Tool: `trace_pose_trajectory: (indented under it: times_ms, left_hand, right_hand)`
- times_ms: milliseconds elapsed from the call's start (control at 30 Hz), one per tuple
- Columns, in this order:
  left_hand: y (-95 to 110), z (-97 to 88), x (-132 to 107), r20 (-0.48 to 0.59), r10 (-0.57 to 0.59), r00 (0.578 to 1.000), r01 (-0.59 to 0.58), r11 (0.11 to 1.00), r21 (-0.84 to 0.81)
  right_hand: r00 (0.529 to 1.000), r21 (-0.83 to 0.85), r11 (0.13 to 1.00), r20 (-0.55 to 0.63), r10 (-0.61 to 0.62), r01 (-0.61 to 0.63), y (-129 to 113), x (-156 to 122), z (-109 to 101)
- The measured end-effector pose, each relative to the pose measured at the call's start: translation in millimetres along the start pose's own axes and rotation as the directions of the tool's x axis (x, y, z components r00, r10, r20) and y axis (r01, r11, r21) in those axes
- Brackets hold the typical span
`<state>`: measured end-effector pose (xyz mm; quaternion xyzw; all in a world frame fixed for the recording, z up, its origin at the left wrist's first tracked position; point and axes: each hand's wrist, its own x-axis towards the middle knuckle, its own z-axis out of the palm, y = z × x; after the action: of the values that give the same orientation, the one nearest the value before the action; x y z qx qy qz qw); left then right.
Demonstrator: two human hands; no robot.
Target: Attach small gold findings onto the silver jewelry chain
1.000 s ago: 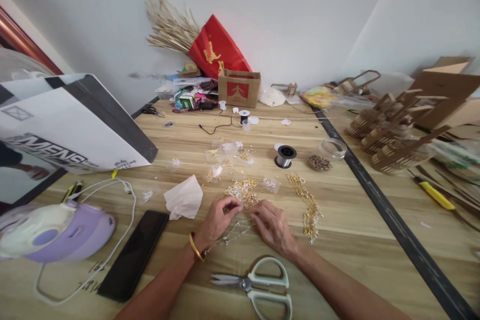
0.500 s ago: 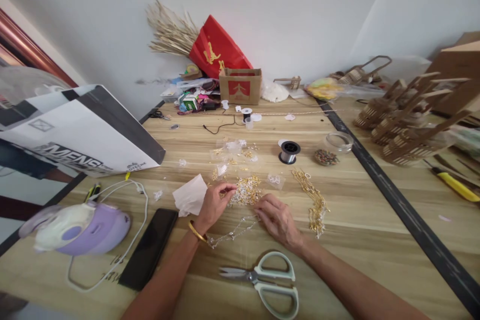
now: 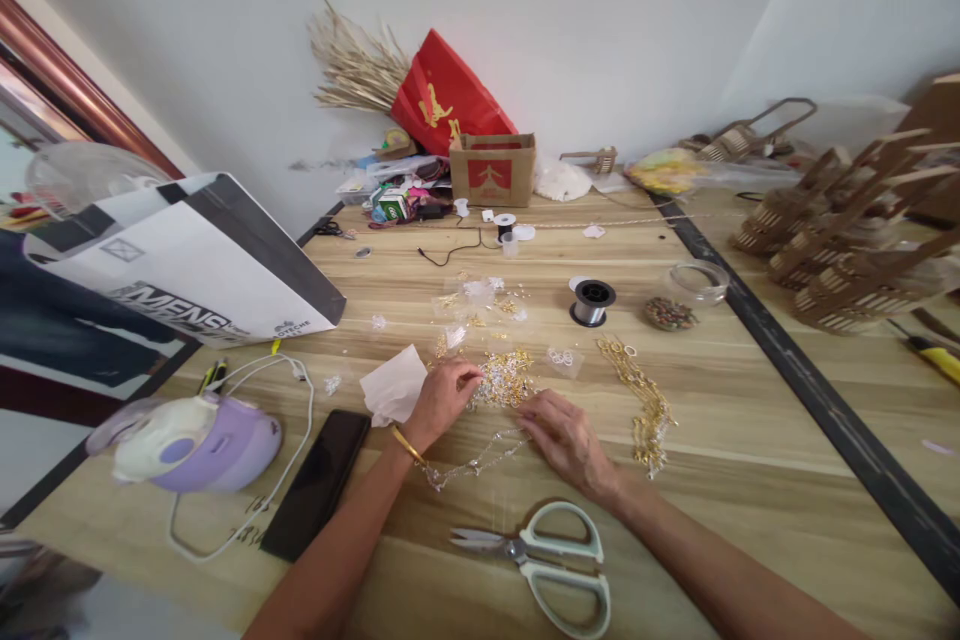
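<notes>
The thumb and forefinger of the left hand (image 3: 444,395) are brought together at the near-left edge of a heap of gold and silver beads and findings (image 3: 504,375); whether a tiny piece is between them, I cannot tell. The right hand (image 3: 566,445) is lower and to the right, its fingers curled and drawn together, and they seem to pinch one end of a silver-coloured chain (image 3: 474,467). This chain lies on the counter (image 3: 735,400) in a loose loop, just nearer to the person than both sets of fingers, and its other end reaches beside the gold bangle (image 3: 407,445) at the left wrist. I judge that the step in hand is fine fingertip work between the heap and the chain; such a next move calls for a light, exact pinch, with the chain end kept steady. Around the hands lie a pale tissue (image 3: 394,383) to the left, white-handled scissors (image 3: 517,548) on the near side, and a small bag of white rings (image 3: 560,358) beyond the right hand. Farther to the right are gold-coloured chains (image 3: 649,410), and behind these are a spool of wire (image 3: 592,303) and a clear jar (image 3: 709,295) with mixed beads.
</notes>
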<state>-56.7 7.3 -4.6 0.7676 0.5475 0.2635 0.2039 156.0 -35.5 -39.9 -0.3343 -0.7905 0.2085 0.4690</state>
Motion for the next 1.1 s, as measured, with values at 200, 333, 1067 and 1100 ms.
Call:
trace_pose_trajectory:
  times_ms: [200, 333, 1067, 1100]
  left_hand:
    - [1.1, 3.1, 1.3, 0.075, 0.071, 0.995, -0.07, 0.997, -0.012]
    - [1.8, 5.0, 1.6, 0.111, 0.142, 0.984, -0.146, 0.989, 0.021]
    - [18.4, 9.2, -5.1, 0.188, 0.297, 0.936, -0.329, 0.929, 0.168]
    - [14.7, 9.6, -5.3, 0.165, 0.294, 0.941, -0.32, 0.933, 0.163]
  right_hand:
    - [0.998, -0.036, 0.999, 0.054, 0.013, -0.011, -0.8, 1.4, -1.9]
    - [0.998, -0.071, 0.997, 0.064, 0.023, -0.018, 0.6, 0.8, -1.8]
    - [0.996, -0.054, 0.997, 0.072, 0.057, -0.053, 0.0, 1.1, -2.4]
    - [0.996, -0.056, 0.997, 0.074, 0.056, -0.052, -0.2, 1.3, -2.6]
